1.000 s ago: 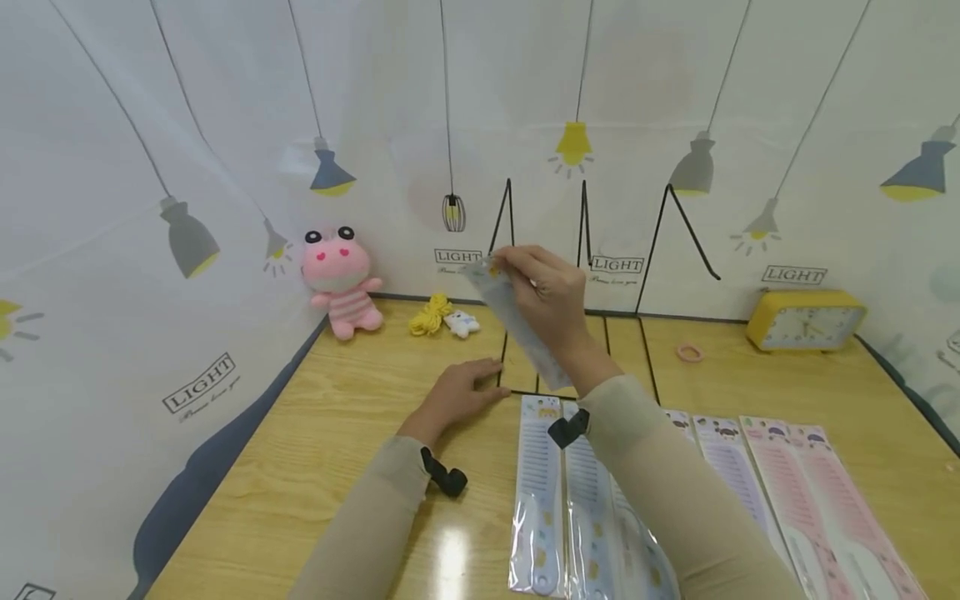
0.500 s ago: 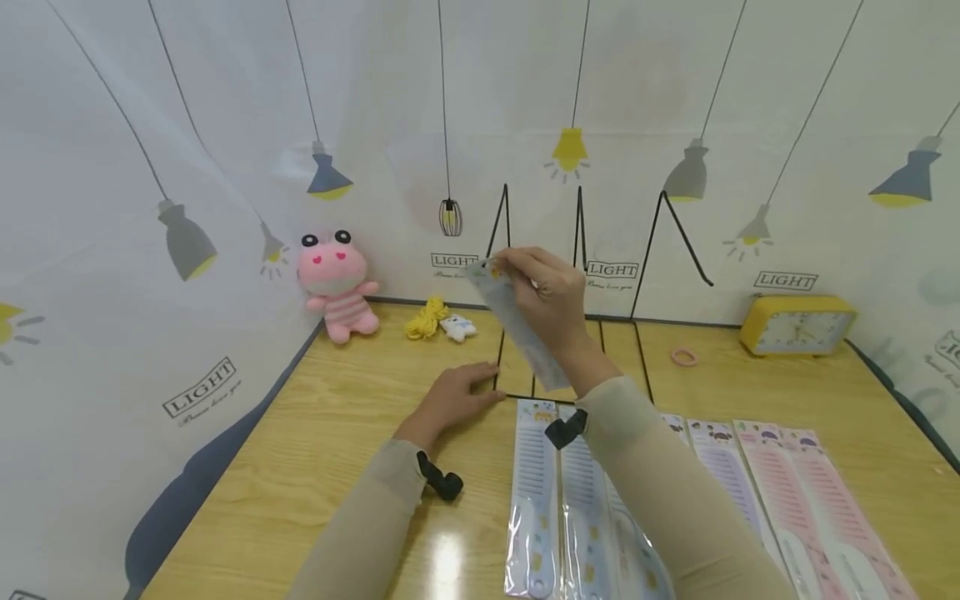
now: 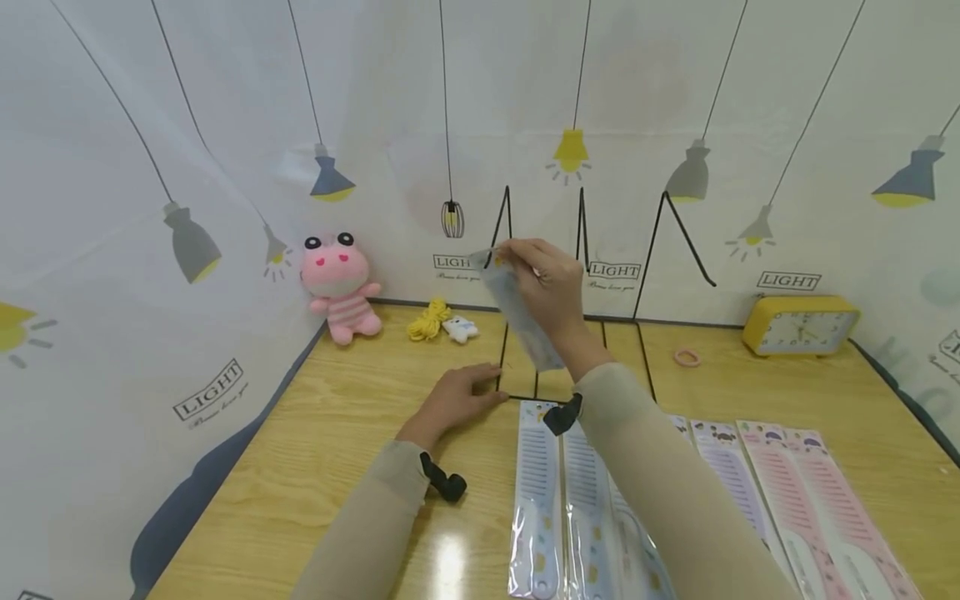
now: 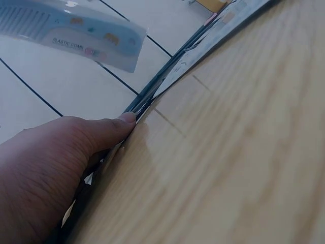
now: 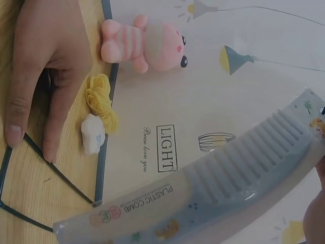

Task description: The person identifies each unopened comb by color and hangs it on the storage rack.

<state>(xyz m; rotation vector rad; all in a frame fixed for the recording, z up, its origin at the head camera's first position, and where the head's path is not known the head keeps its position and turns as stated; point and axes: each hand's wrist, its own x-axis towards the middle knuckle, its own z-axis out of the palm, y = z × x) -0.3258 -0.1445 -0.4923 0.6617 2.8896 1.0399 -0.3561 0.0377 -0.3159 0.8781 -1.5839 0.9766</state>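
Note:
My right hand (image 3: 551, 287) pinches the top end of a blue plastic comb in a clear packet (image 3: 517, 304). The comb hangs slanted, close to the left upright of a black wire rack (image 3: 648, 250). Its teeth and printed card show in the right wrist view, where the packet's hole end (image 5: 316, 109) lies near the right edge. Whether the hook passes through the hole cannot be told. My left hand (image 3: 457, 400) rests on the table, thumb and a finger extended to the rack's base wire (image 5: 51, 162). More packaged blue combs (image 3: 536, 500) lie in front of the rack.
Purple (image 3: 738, 475) and pink (image 3: 802, 492) packaged combs lie at the right. A pink plush toy (image 3: 341, 287), yellow cord (image 3: 429, 319) and small white figure (image 3: 461, 328) sit at the back left. A pink ring (image 3: 686, 357) and yellow clock (image 3: 801, 325) are back right.
My right hand has risen slightly, and the lower end of the packaged comb has swung up and a little away. My left hand stays at the rack's base.

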